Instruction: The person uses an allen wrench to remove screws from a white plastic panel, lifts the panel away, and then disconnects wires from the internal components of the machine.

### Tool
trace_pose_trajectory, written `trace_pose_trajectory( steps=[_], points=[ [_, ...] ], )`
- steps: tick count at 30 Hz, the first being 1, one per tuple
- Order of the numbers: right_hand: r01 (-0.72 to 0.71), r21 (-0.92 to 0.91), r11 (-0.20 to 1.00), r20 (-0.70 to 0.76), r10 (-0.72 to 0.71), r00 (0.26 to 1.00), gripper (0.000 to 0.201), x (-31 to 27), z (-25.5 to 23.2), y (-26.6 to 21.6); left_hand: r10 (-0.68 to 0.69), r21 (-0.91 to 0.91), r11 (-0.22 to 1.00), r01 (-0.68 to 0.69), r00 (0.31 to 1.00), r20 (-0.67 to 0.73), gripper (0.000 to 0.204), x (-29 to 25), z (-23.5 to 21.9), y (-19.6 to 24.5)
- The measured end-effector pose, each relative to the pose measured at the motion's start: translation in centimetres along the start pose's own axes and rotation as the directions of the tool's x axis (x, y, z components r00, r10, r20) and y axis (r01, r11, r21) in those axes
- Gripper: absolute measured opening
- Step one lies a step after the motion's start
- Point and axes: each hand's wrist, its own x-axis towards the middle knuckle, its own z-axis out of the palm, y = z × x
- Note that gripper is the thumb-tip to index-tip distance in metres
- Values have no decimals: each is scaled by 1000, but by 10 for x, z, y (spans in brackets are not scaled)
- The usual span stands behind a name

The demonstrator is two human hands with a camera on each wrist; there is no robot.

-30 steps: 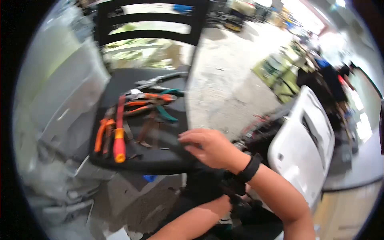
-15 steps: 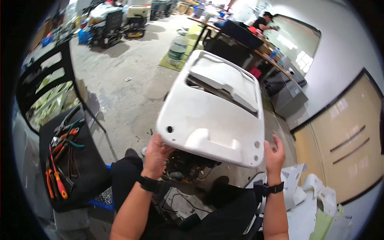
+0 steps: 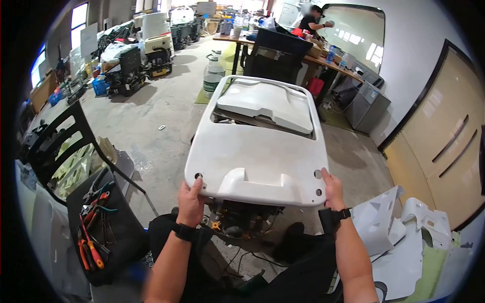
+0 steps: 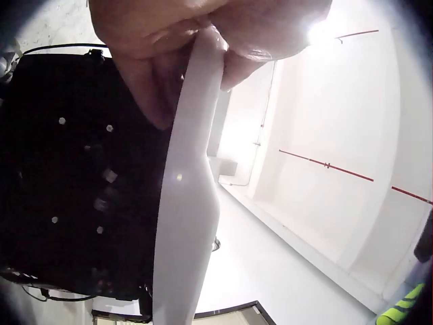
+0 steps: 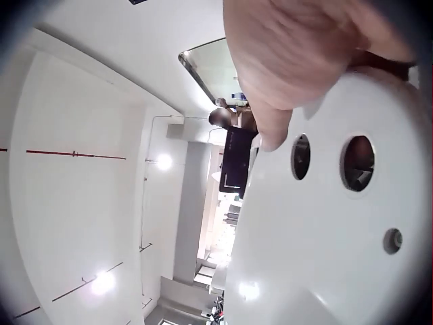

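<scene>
A large white plastic cover point(image 3: 262, 156), with a hinged flap in its far part and round holes at its near corners, lies across the middle of the head view. My left hand point(image 3: 191, 203) grips its near left corner, thumb on top; the left wrist view shows fingers and thumb on both sides of the cover's edge point(image 4: 186, 183). At the near right edge my right hand point(image 3: 332, 189) holds it, thumb point(image 5: 274, 128) on the upper face beside two holes. Below the near edge, dark machinery with orange parts point(image 3: 232, 219) shows, mostly hidden by the cover.
On the left stands a black chair with pliers point(image 3: 92, 212) and a red-orange screwdriver point(image 3: 91, 245) on its seat point(image 3: 126, 237). White plastic panels point(image 3: 404, 257) lie at the lower right. Beyond the cover are an office chair point(image 3: 275, 53) and a desk; a person point(image 3: 310, 20) is behind.
The view has swung from the tool chair to the white cover. Both hands have come to the cover's near corners, the right closing on its edge. The cover now sits level and straighter.
</scene>
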Motion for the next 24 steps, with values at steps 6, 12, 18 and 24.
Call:
trace_pose_trajectory(
  steps=[6, 12, 18, 24],
  points=[
    [159, -54, 986, -46, -162, 986, 32, -30, 5, -31, -60, -30, 998, 60, 998, 21, 33, -17, -2, 7],
    [491, -35, 870, -106, -492, 864, 27, -81, 21, -95, -120, -426, 900, 86, 991, -53, 48, -15, 19, 11],
    [711, -115, 694, -15, -717, 697, 24, -125, 33, -116, -57, -390, 920, 42, 998, -27, 53, -7, 23, 11],
    [780, -47, 623, 110, -773, 624, 27, -143, 35, -113, -49, -497, 868, 14, 997, -58, 48, 10, 8, -5]
  ],
)
